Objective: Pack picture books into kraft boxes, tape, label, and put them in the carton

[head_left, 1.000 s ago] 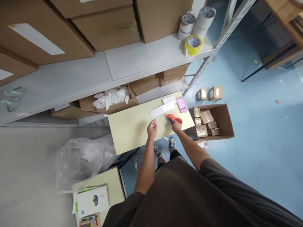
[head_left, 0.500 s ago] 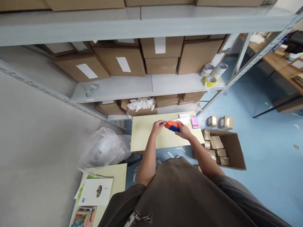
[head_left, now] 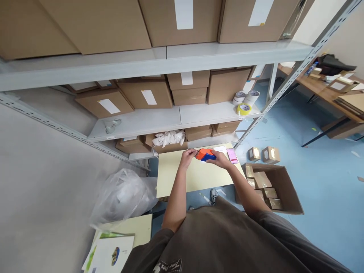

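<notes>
Shelving filled the upper frame, loaded with stacked boxes. Pale table sat centre; open carton, lower right, already held small boxes, looking taped and finished. Mid-frame, over the table, your right hand gripped the orange-and-blue tape dispenser. Your left hand had bent fingers at its front end; pinching or not, couldn't tell. Dispenser handling looked underway; no fresh strip showed, remaining work unclear.
</notes>
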The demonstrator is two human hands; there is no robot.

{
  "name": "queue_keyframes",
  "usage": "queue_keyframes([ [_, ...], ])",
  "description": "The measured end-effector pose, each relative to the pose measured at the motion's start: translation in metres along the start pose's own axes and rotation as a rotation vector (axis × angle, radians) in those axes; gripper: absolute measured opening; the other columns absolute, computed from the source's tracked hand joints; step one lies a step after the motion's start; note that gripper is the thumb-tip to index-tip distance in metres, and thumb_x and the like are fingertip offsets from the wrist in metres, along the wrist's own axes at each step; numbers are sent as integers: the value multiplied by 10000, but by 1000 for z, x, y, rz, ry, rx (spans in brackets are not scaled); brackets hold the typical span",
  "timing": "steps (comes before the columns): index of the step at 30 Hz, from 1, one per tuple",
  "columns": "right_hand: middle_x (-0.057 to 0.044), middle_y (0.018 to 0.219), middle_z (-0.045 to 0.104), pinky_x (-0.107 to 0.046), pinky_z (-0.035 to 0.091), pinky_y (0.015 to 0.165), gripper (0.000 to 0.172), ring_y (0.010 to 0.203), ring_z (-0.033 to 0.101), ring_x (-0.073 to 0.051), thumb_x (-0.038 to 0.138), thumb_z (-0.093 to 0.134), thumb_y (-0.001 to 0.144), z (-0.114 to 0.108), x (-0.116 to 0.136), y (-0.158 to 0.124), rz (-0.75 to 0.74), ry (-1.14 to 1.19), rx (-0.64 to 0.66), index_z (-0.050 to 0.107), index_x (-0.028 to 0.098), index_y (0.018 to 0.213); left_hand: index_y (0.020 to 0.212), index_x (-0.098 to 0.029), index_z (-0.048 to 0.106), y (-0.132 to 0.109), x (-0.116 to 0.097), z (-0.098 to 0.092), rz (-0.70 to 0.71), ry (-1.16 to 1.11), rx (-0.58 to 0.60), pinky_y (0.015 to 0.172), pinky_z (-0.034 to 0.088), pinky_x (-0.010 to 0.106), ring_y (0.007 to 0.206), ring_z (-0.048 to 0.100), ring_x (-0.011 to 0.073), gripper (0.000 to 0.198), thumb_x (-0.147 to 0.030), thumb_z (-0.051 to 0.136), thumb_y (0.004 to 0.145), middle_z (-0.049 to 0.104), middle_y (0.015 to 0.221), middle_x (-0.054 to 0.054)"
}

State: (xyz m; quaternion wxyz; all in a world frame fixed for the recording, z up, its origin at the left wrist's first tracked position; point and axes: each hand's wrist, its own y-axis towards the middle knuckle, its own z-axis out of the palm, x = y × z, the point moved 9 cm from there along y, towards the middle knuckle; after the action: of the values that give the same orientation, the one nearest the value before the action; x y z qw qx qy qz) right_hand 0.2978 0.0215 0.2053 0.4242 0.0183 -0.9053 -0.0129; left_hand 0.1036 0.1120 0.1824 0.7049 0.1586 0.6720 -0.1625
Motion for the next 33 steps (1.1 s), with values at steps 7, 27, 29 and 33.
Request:
queue_keyframes([
  [7,-106,1301,768,-370,551,882,533,1025,744,-310,557,797,852,-45,-17,15,-11,18,52,723,233,1269,842,-152,775,46,-5,39,-79,-67,-10,754,516,286,767,636,162,549,-693,838,769,723,800,37],
  [27,-62,874,746,-297,432,674,465,752,667,-243,629,729,906,-115,-42,57,-42,-82,112,693,215,1116,949,-233,847,77,-84,77,321,543,-345,886,588,356,922,744,226,235,-359,654,995,801,966,82],
  [29,-57,845,734,-295,423,668,463,734,653,-236,642,712,918,-121,-42,62,-64,-100,116,693,217,1101,959,-231,843,74,-87,78,325,553,-430,885,594,358,920,748,226,245,-351,635,1009,801,970,82],
  [33,-61,846,738,-291,418,666,474,727,653,-231,657,702,927,-133,-41,73,-105,-147,135,694,211,1085,972,-230,839,77,-91,81,304,561,-482,870,609,359,913,756,229,253,-364,629,1020,805,970,78],
])
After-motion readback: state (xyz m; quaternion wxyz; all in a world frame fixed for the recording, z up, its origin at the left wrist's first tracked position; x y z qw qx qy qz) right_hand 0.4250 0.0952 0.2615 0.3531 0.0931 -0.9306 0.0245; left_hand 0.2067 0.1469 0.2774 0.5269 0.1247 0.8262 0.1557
